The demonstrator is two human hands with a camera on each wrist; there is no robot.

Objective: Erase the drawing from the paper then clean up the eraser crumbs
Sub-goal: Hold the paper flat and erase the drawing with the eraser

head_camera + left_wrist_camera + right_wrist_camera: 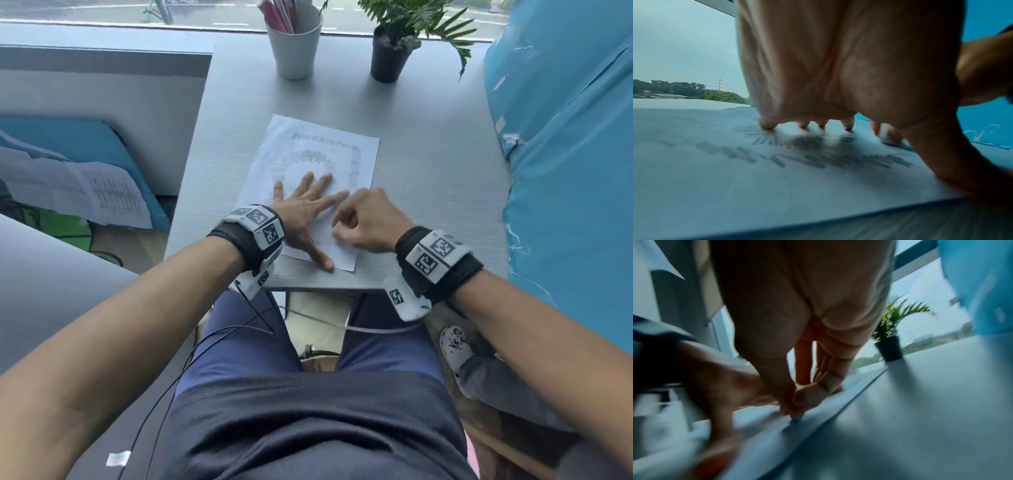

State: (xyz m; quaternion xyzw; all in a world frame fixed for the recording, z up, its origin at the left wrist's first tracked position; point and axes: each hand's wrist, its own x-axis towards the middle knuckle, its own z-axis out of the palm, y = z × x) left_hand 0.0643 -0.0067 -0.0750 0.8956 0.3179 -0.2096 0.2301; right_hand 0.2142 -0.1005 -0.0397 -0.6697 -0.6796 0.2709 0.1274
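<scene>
Erasing the pencil drawing while the other hand pins the sheet.

The left hand [301, 209] is lying flat on the paper [363, 150], fingers [767, 124] spread straight and pressing it onto the grey desk [428, 192]. Just right of it, the right hand [366, 221] is curling its fingers [807, 395] around a small white eraser [887, 135], whose tip is touching the near part of the sheet. Grey pencil shading [354, 161] is showing on the far and right parts of the page. A white cup of pens [294, 44] and a potted plant [390, 54] are standing at the far edge.
</scene>
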